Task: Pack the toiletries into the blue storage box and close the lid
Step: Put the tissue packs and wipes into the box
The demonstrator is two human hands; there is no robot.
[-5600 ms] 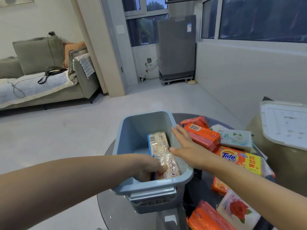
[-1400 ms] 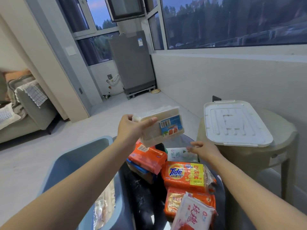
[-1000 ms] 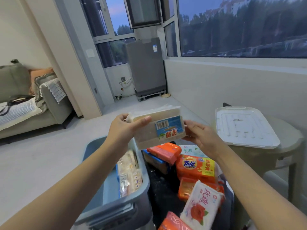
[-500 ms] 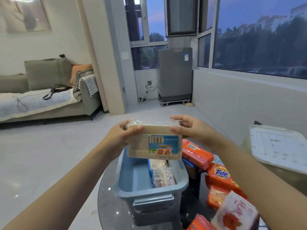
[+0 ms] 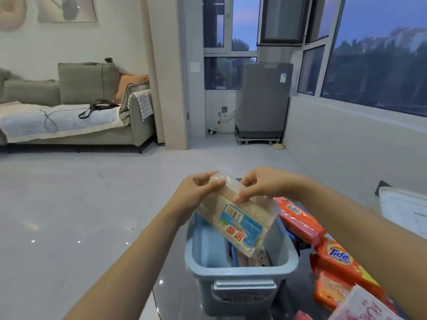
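Both hands on the soap pack (image 5: 235,218) right now: left hand (image 5: 196,195) pinching the top corner, right hand (image 5: 261,183) gripping the upper edge, with the pack tilted nose-down over the box (image 5: 240,271). The risk is that slick wrapper slipping, or the pack wedging crooked against the one already inside — then the lid (image 5: 406,211) won't shut. Half a second ago I held it level and higher; now it's angled in.

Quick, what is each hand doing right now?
Left hand: closed on the soap pack.
Right hand: also gripping the soap pack.
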